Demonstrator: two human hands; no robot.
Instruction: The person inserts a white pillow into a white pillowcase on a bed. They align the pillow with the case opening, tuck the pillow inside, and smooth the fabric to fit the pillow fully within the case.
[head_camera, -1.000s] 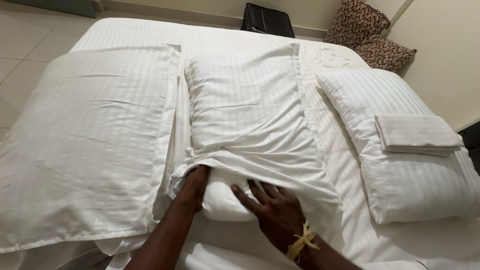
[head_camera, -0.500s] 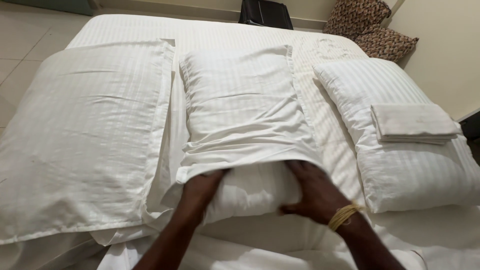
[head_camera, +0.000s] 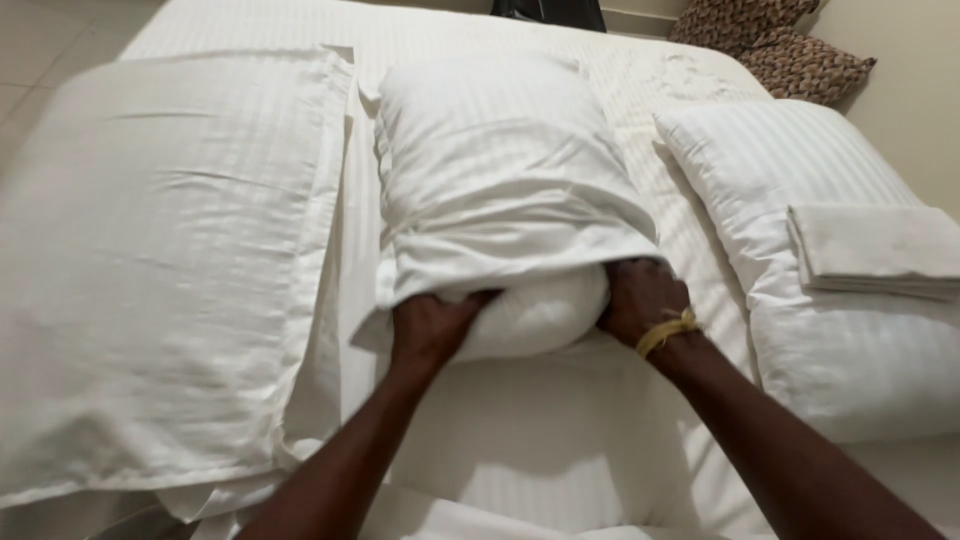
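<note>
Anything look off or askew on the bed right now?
Only the middle pillow: its striped pillowcase stops short, so the bare pillow end bulges out between the left hand and right hand. The folded cloth lies neatly on the right pillow. No spills or damage visible.

Bare sheet free below; large pillows and flanking both sides.

A large white pillow lies left, another right bearing a folded cloth.
</note>
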